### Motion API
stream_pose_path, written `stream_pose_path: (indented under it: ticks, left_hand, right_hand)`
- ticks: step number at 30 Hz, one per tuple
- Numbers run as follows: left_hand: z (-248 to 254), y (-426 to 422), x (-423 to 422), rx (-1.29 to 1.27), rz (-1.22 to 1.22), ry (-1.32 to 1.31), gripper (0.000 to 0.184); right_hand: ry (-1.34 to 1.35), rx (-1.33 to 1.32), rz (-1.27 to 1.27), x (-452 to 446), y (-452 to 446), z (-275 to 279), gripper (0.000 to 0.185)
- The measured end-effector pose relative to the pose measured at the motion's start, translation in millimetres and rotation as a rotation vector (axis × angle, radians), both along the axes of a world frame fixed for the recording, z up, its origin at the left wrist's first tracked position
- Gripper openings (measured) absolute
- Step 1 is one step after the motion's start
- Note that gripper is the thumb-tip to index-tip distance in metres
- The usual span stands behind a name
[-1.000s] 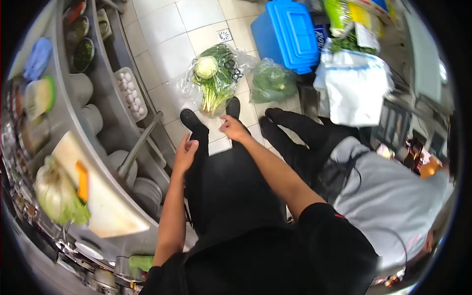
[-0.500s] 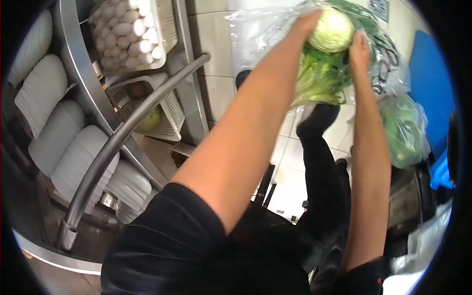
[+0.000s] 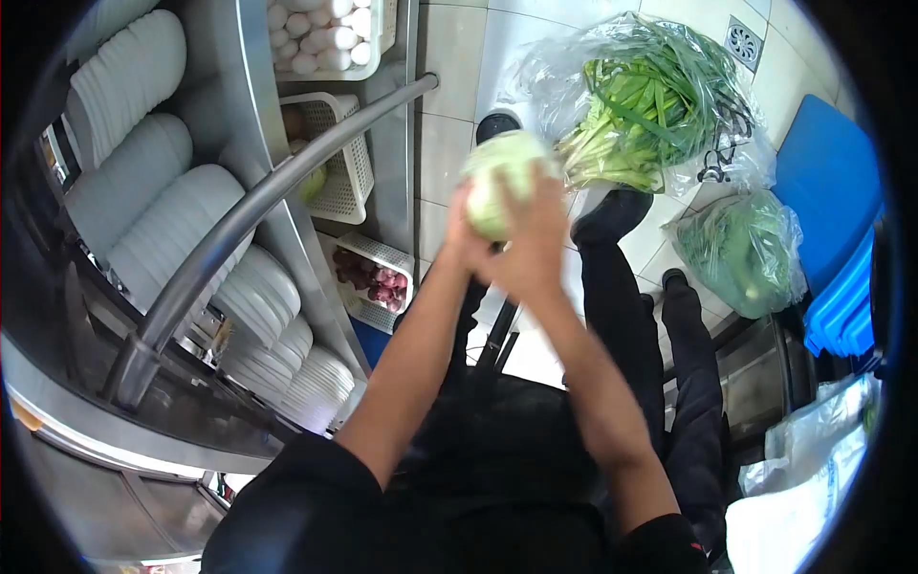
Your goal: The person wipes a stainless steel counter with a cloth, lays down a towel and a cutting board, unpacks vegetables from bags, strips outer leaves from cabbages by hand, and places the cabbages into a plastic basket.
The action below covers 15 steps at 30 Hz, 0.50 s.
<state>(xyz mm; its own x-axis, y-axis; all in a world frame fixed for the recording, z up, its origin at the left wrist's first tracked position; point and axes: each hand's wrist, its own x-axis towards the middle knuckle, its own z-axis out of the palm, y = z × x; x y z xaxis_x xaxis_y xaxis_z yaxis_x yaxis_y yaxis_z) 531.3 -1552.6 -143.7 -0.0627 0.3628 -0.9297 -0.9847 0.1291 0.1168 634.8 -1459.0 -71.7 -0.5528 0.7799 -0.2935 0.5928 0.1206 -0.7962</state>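
A pale green cabbage (image 3: 502,163) is held up between both hands, above the floor near my shoes. My left hand (image 3: 466,230) wraps round its lower left side. My right hand (image 3: 535,230) is pressed on its right side, with the fingers spread over it and slightly blurred. Just to the right, a clear plastic bag (image 3: 555,81) with leafy greens (image 3: 641,115) lies open on the tiles. Below that bag sits a second tied bag of green vegetables (image 3: 741,253).
Steel shelving with a curved rail (image 3: 287,172) stands at left, holding stacked white dishes (image 3: 177,230), eggs (image 3: 320,38) and a basket of red onions (image 3: 387,287). A blue container (image 3: 827,182) is at right. Another person's leg (image 3: 690,354) is close by.
Both hands have drawn the cabbage out of the plastic bag and brought it left and nearer my body. The leafy greens stay in the bag on the floor.
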Motion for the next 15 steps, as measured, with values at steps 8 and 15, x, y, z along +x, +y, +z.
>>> stream_pose_path:
  ticks: [8,15]
  left_hand:
    - [107,-56,-88,0.178,0.262,0.333,0.059]
    - [36,-90,-175,-0.106,0.085,0.58,0.058]
  right_hand:
    - [-0.085,0.188,0.643,-172,-76,56,0.074]
    - [0.551,-0.087,0.456,-175,-125,-30,0.06]
